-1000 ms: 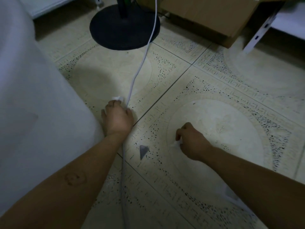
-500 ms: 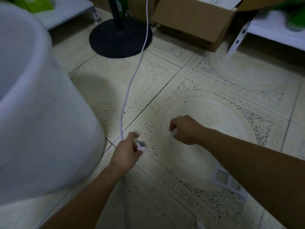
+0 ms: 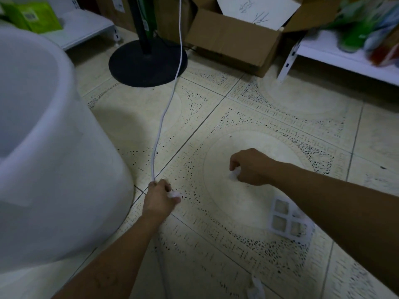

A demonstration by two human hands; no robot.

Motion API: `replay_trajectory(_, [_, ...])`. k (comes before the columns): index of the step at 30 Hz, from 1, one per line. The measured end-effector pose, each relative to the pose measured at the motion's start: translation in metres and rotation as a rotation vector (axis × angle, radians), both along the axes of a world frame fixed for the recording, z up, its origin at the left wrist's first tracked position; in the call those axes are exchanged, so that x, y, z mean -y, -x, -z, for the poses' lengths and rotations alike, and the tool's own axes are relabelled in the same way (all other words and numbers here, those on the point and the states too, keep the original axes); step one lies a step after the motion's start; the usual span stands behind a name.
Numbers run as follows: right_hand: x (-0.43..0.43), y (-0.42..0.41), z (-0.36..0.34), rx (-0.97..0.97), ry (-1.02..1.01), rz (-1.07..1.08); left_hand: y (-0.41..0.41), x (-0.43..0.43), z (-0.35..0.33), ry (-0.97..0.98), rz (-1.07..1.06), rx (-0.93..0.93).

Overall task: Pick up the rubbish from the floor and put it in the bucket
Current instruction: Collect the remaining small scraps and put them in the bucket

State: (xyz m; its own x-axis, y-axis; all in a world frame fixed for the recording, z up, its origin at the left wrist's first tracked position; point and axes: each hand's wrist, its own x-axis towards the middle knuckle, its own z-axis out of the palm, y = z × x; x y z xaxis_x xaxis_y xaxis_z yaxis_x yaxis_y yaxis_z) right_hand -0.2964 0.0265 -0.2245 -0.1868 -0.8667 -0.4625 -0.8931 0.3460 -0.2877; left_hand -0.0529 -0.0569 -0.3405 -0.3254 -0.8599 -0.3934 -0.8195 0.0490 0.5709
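Bucket [image 3: 43, 158] white, at 9 o'clock on patterned tile floor [image 3: 248, 108]. Left hand [image 3: 159, 198] pinching white scrap [image 3: 174, 194]. Right hand [image 3: 251, 167] curled round another scrap [image 3: 234, 174]. Shelving [image 3: 345, 59] at 2 o'clock.

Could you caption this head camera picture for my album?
Both hands, left and right, clutch small white scraps beside a big white plastic bucket.

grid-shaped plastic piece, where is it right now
In the head view the grid-shaped plastic piece lies on the floor at lower right, just under the right forearm and nearer the camera than the right hand.
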Motion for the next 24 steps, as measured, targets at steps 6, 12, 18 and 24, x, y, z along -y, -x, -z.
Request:
replay_trajectory(6, [-0.001, -0.005, -0.013, -0.008, 0.006, -0.004, -0.007, 0.007, -0.005, 0.047, 0.013, -0.025])
replay_trajectory(12, [0.006, -0.018, -0.031, 0.032, 0.080, -0.017, 0.003, 0.006, -0.035, 0.050, 0.004, -0.136])
replay_trajectory(18, [0.025, -0.027, -0.065, 0.170, 0.351, 0.129, 0.040, 0.022, -0.138, 0.274, 0.133, -0.362])
replay_trajectory(24, [0.062, -0.058, -0.128, 0.514, 0.665, 0.275, 0.029, 0.046, -0.272, 0.588, 0.241, -0.299])
